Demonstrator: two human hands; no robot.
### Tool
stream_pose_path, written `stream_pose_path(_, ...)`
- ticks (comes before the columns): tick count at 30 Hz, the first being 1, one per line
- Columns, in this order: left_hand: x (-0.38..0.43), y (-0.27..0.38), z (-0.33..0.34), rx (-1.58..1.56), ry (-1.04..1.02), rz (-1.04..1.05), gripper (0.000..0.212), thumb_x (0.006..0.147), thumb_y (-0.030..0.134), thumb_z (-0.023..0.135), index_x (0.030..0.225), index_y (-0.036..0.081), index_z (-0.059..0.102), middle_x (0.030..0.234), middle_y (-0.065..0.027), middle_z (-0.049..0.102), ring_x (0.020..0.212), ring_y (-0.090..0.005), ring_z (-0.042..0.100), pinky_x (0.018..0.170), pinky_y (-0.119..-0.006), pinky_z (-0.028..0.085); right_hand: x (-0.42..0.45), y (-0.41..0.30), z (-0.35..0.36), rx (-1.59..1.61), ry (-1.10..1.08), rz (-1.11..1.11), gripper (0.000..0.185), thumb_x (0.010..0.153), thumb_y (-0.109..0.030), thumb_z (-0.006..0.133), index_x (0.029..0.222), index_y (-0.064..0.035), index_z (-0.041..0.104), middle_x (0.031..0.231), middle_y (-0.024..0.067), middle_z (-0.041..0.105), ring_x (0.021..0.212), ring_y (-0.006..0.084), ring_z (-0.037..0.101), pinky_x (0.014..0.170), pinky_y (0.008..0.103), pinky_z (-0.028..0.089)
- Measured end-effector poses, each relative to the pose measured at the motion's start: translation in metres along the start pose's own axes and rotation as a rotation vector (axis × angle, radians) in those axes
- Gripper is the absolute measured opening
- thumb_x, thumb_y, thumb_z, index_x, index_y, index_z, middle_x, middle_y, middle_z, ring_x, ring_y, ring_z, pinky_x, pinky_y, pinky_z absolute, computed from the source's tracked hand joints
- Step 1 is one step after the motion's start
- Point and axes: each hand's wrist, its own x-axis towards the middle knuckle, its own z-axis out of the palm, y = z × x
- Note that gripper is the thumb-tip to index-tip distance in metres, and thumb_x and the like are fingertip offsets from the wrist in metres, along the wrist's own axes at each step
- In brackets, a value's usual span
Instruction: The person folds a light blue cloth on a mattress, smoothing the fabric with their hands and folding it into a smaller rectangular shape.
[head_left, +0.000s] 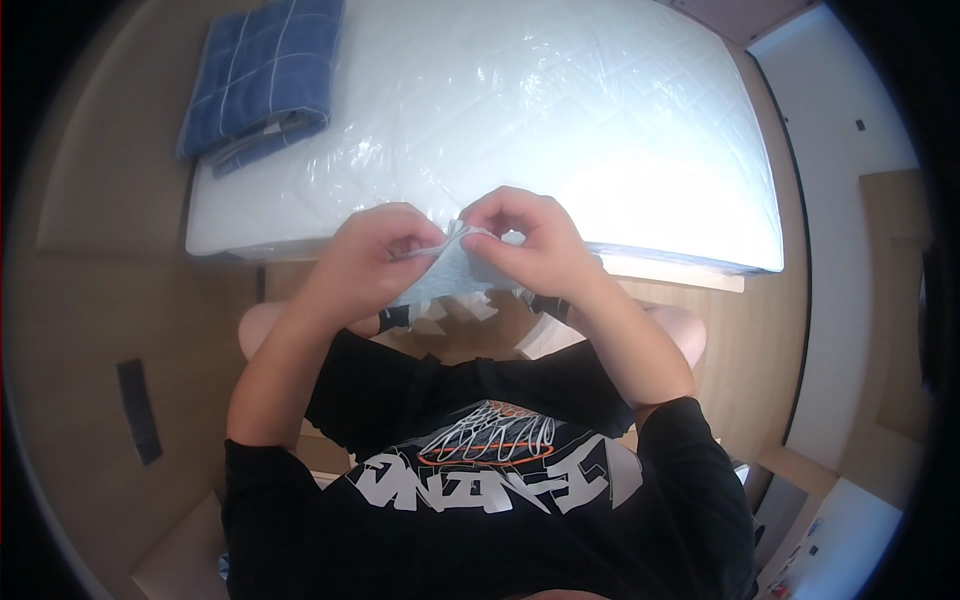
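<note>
Both of my hands pinch the gathered upper edge of a pale blue-green piece of soft sheet material (442, 276), perhaps cloth or tissue. My left hand (379, 251) grips it between thumb and fingers on the left side. On the right, my right hand (529, 240) holds the same edge, its thumb close to the bunched folds in the middle. The sheet hangs down below my fingers, and part of it is hidden behind my right hand. Just beyond my hands lies the front edge of a white mattress (525, 135) under shiny clear plastic.
A folded blue quilted bedding piece with white lines (262, 67) rests on the mattress's left corner. White crumpled scraps (476, 304) lie on the wood-toned floor (742, 352) between my feet. A dark strip (139, 412) shows at left; a white wall (832, 225) stands at right.
</note>
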Motion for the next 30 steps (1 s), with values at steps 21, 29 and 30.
stream_pose_path(21,-0.016,0.011,-0.016,0.436,-0.016,0.017,0.018,0.083,0.014,0.066,0.098,0.006,0.069,0.078,-0.0129,0.065,0.069,-0.0262,0.062,0.065,-0.034,0.048,-0.020,0.016,-0.008,0.416,0.418,0.071,0.019,0.083,0.004,0.060,0.102,-0.0023,0.058,0.091,-0.0006,0.058,0.083,0.0060,0.054,0.072,0.0210,0.044)
stream_pose_path(29,-0.012,-0.007,0.007,0.697,0.000,0.251,0.034,0.089,0.018,0.062,0.118,0.001,0.056,0.108,-0.0193,0.059,0.091,-0.0348,0.058,0.080,-0.042,0.046,-0.024,0.012,-0.009,0.479,0.481,0.137,0.023,0.082,0.004,0.058,0.104,-0.0030,0.059,0.096,0.0003,0.057,0.084,0.0062,0.053,0.073,0.0207,0.043)
stream_pose_path(30,-0.009,-0.009,0.005,0.695,-0.003,0.253,0.034,0.089,0.018,0.062,0.118,0.001,0.056,0.108,-0.0193,0.059,0.091,-0.0348,0.058,0.080,-0.042,0.046,-0.025,0.012,-0.010,0.482,0.486,0.142,0.024,0.082,0.004,0.058,0.105,-0.0031,0.060,0.097,0.0004,0.057,0.083,0.0064,0.053,0.073,0.0209,0.044)
